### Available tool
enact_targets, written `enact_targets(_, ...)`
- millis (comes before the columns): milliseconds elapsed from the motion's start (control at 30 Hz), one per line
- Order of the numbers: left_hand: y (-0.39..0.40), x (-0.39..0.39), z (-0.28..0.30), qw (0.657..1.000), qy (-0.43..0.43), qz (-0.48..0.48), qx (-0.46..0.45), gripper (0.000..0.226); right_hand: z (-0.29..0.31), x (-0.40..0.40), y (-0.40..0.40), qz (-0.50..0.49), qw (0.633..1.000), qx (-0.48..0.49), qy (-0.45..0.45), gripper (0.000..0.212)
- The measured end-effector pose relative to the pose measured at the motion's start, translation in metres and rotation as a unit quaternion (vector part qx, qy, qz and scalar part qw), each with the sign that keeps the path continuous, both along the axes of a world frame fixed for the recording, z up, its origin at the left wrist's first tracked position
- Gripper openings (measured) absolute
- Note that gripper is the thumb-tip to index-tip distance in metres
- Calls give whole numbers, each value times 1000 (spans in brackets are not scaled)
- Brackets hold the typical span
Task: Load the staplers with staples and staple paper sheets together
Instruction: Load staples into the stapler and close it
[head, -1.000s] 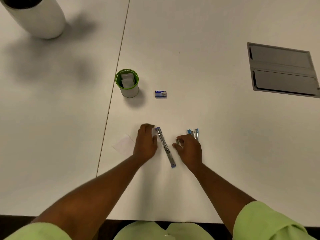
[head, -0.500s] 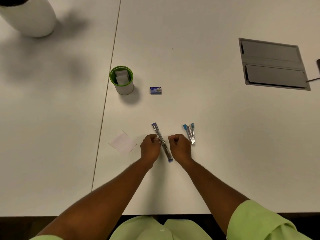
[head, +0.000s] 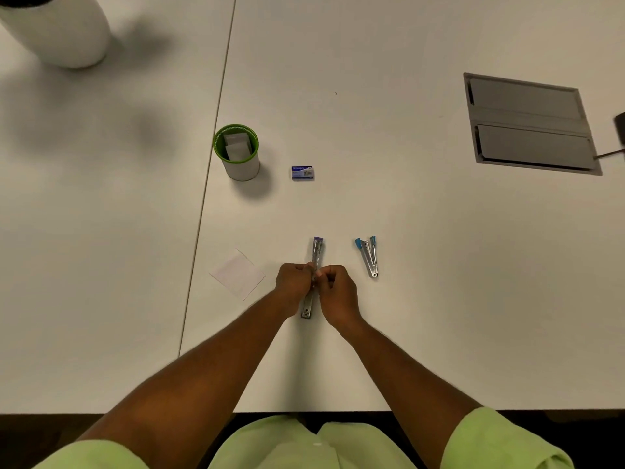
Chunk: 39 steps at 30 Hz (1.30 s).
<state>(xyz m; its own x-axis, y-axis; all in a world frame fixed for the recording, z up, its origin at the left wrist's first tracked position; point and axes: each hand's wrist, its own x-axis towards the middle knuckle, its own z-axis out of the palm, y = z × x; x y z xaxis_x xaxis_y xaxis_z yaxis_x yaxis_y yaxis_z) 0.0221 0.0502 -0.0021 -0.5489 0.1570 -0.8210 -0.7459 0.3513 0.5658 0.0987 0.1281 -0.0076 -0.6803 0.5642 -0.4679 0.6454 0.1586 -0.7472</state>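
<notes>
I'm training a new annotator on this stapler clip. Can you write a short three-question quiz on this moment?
1. True or false: both hands grip the purple stapler.
2. What lies nearest the blue stapler? A the paper sheet B the right hand C the green cup
3. Fill in: the staple box lies just right of the green ____.

Key: 1 true, the left hand grips it too; 2 B; 3 cup.
</notes>
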Motion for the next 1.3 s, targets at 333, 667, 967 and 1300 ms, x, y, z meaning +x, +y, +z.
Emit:
enact_targets(333, -8, 8, 8, 996, 31, -82, -9, 43, 12, 7, 0, -3, 999, -27, 27, 6)
enact_targets(667, -11, 17, 18, 992, 8, 63, 106, 20, 28, 5, 14, -56, 994, 23, 93, 8)
enact_targets(967, -12, 23, 22, 987, 11, 55, 154, 28, 45, 5, 17, -29, 993, 63, 100, 13)
enact_targets(1300, -5, 26, 25, 983, 9, 65, 173, 25, 49, 6, 17, 39, 977, 198, 73, 14)
